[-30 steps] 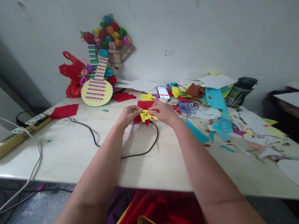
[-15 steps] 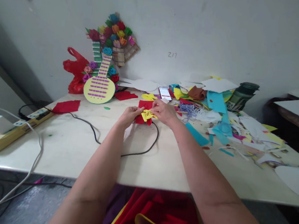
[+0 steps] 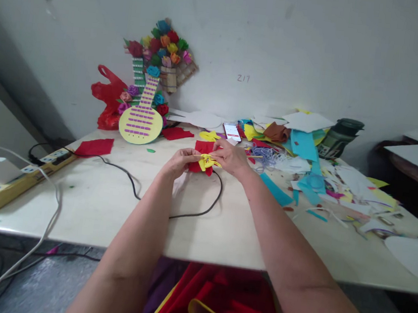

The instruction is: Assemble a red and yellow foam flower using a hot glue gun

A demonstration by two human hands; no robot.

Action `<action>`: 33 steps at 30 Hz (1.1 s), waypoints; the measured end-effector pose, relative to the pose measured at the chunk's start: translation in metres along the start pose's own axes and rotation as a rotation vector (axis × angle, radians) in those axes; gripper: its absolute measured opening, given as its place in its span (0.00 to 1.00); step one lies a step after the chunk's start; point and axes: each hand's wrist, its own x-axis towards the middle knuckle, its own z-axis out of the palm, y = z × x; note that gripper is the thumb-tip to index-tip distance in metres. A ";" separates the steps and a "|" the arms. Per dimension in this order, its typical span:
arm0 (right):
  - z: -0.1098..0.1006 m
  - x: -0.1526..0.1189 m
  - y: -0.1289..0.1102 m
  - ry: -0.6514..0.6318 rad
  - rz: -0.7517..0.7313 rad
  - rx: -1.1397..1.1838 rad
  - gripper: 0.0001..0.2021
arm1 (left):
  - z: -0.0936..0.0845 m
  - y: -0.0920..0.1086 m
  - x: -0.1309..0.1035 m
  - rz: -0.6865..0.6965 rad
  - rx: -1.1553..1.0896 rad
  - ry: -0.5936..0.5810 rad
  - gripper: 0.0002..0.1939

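Observation:
A small yellow crumpled piece (image 3: 205, 162), perhaps crepe paper or felt, sits between my hands at the middle of the table. My left hand (image 3: 181, 161) pinches its left side between thumb and fingers. From the right, my right hand (image 3: 228, 157) grips its other edge with bent fingers. Just behind and beneath it is red paper or cloth (image 3: 204, 147), partly hidden by the yellow piece and my fingers. A thin wooden stick (image 3: 256, 156) pokes out to the right of my right hand; whether I hold it is unclear. Another yellow piece (image 3: 208, 135) lies behind.
A black cable (image 3: 203, 214) loops in front of my hands. Left are a yellow power strip (image 3: 15, 183) and a guitar-shaped craft (image 3: 140, 125) with paper flowers (image 3: 164, 42). Behind lies a phone (image 3: 231, 132). Paper scraps (image 3: 344, 180) and a dark green bottle (image 3: 340, 139) fill the right.
Both hands keep their hold on the yellow piece, with only slight finger movement. The whole view has shifted a little.

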 end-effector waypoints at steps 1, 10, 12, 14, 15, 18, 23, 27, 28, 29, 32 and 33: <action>0.000 0.000 0.000 0.002 0.004 0.003 0.11 | 0.000 0.000 0.000 0.007 -0.007 0.005 0.15; -0.001 0.000 -0.001 0.012 0.006 0.030 0.11 | -0.002 -0.001 0.001 0.021 -0.051 0.033 0.12; -0.001 0.000 -0.001 0.012 0.007 0.033 0.11 | -0.002 -0.002 0.001 0.019 -0.050 0.030 0.12; -0.001 0.000 0.000 0.011 0.006 0.035 0.12 | -0.003 -0.002 0.002 0.006 -0.053 0.034 0.12; -0.001 0.000 0.000 0.012 0.006 0.036 0.12 | -0.003 -0.003 0.002 -0.001 -0.055 0.034 0.13; -0.001 0.000 0.000 0.012 0.002 0.041 0.11 | -0.004 -0.003 0.002 -0.012 -0.072 0.032 0.14; -0.001 0.000 0.000 0.008 0.006 0.049 0.11 | -0.003 -0.002 0.001 -0.017 -0.080 0.033 0.14; 0.000 0.000 0.000 0.015 0.007 0.046 0.12 | -0.002 -0.001 0.000 -0.025 -0.081 0.038 0.13; 0.000 0.000 0.001 0.017 0.008 0.043 0.12 | -0.002 0.000 0.000 -0.028 -0.085 0.040 0.13; 0.000 0.000 0.001 0.016 0.008 0.040 0.12 | -0.002 0.000 0.000 -0.029 -0.092 0.045 0.13; 0.000 0.000 0.001 0.008 -0.002 0.029 0.11 | -0.001 0.001 0.000 -0.027 -0.110 0.077 0.13; -0.001 0.000 0.000 0.004 -0.010 0.023 0.11 | 0.000 0.001 0.000 -0.029 -0.111 0.083 0.12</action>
